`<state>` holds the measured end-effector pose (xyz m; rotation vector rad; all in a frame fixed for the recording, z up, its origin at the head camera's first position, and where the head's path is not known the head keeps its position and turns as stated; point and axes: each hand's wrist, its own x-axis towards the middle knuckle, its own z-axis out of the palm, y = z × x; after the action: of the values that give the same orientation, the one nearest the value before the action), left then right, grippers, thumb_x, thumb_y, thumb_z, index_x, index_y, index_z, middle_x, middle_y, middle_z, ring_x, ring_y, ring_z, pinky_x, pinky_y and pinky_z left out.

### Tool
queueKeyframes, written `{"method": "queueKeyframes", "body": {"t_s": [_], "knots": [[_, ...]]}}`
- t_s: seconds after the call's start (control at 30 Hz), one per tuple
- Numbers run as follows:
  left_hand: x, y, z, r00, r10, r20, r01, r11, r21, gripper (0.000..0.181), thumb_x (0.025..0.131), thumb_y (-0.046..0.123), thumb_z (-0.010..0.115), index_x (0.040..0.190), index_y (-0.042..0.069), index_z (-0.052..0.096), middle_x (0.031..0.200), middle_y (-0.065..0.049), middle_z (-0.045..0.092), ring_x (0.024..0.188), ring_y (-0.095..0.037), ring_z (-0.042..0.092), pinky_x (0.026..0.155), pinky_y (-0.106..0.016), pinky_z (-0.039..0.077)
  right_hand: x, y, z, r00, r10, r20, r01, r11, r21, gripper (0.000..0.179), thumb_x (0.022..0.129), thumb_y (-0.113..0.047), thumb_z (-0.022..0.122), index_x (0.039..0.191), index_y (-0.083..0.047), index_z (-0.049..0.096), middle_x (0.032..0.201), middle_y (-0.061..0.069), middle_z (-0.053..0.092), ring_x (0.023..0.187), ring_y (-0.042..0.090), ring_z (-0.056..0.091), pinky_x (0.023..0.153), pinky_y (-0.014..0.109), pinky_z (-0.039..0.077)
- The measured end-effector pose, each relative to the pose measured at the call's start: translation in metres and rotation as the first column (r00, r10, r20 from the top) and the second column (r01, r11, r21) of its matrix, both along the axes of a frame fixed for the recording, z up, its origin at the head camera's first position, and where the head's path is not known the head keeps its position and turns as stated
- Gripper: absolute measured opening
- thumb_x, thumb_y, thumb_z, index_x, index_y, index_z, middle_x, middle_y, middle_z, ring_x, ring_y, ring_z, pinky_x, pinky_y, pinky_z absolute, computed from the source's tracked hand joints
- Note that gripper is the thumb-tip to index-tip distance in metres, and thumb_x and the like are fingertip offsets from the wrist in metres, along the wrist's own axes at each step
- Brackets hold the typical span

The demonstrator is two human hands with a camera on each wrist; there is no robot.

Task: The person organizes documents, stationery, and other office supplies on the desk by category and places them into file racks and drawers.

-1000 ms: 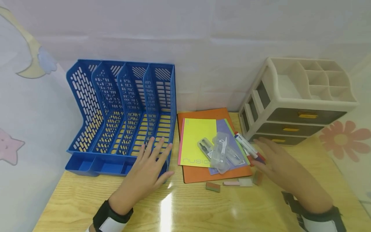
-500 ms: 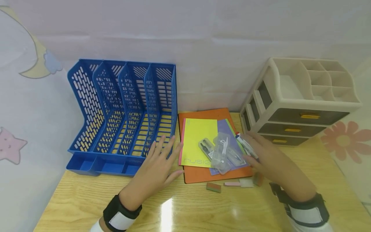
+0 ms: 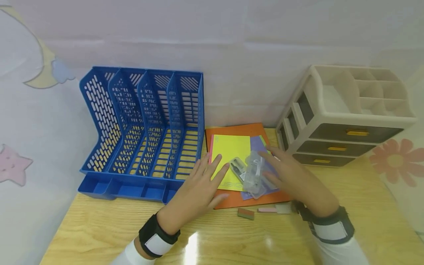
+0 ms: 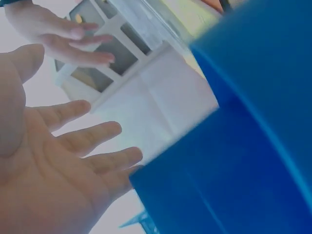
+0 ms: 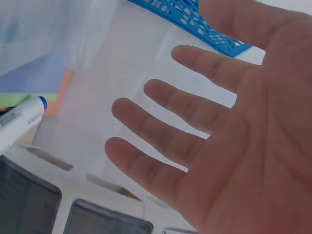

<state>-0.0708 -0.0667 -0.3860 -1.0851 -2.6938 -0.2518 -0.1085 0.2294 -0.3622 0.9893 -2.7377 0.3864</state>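
My left hand hovers with spread fingers over the lower left of a yellow notebook. My right hand reaches over a purple notebook, its fingers straight and close to a clear plastic case. Both palms look bare in the wrist views. A small case with a dark tool inside lies on the yellow notebook. Underneath is an orange folder. In the right wrist view, a white marker with a blue end lies near the fingers; in the head view my right hand mostly hides the markers.
A blue file rack stands at the left, with small trays along its front. At the right is a beige drawer organizer with open compartments on top. An eraser and a pink-handled object lie in front of the folder.
Both hands have moved: the left one rightward from the rack to the yellow notebook, the right one leftward over the markers and purple notebook. The objects have stayed in place.
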Motion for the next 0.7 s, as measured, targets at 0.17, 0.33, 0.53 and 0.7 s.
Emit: {"method": "queueKeyframes", "body": {"t_s": [0.17,0.33,0.53,0.7], "knots": [[-0.004,0.014,-0.005,0.999,-0.032,0.042,0.030,0.999,0.042,0.072,0.095,0.050,0.054,0.151,0.009,0.033,0.156,-0.022,0.030,0.140,-0.043,0.029,0.110,-0.054,0.036,-0.010,-0.006,-0.004,1.000,0.008,-0.001,-0.008,1.000,0.003,0.054,0.085,-0.019,0.072,0.133,-0.001,0.056,0.134,0.032,0.052,0.113,0.049,0.055,0.088,0.063,0.051],[-0.010,0.024,-0.013,0.996,-0.024,0.087,0.015,0.995,0.101,0.071,0.097,0.045,0.054,0.151,0.006,0.029,0.154,-0.027,0.030,0.135,-0.044,0.036,0.107,-0.053,0.040,-0.020,-0.011,-0.010,0.999,0.027,-0.025,-0.027,0.999,-0.018,0.052,0.083,-0.016,0.074,0.129,0.001,0.059,0.132,0.032,0.054,0.116,0.049,0.054,0.092,0.064,0.048],[-0.018,0.039,-0.023,0.976,0.088,0.199,-0.112,0.987,0.116,0.068,0.098,0.040,0.053,0.150,0.004,0.030,0.151,-0.033,0.031,0.135,-0.050,0.032,0.108,-0.060,0.036,-0.036,-0.018,-0.018,1.000,0.020,0.016,-0.020,1.000,0.002,0.050,0.086,-0.019,0.071,0.131,-0.002,0.058,0.135,0.030,0.053,0.118,0.048,0.052,0.094,0.065,0.047],[-0.023,0.048,-0.032,0.938,0.228,0.260,-0.258,0.962,0.087,0.067,0.096,0.038,0.055,0.146,-0.001,0.035,0.148,-0.037,0.032,0.130,-0.058,0.033,0.103,-0.065,0.039,-0.049,-0.027,-0.022,0.992,-0.019,0.126,0.010,0.998,0.066,0.048,0.089,-0.025,0.068,0.132,-0.005,0.059,0.140,0.027,0.051,0.124,0.047,0.048,0.097,0.066,0.044]]}}
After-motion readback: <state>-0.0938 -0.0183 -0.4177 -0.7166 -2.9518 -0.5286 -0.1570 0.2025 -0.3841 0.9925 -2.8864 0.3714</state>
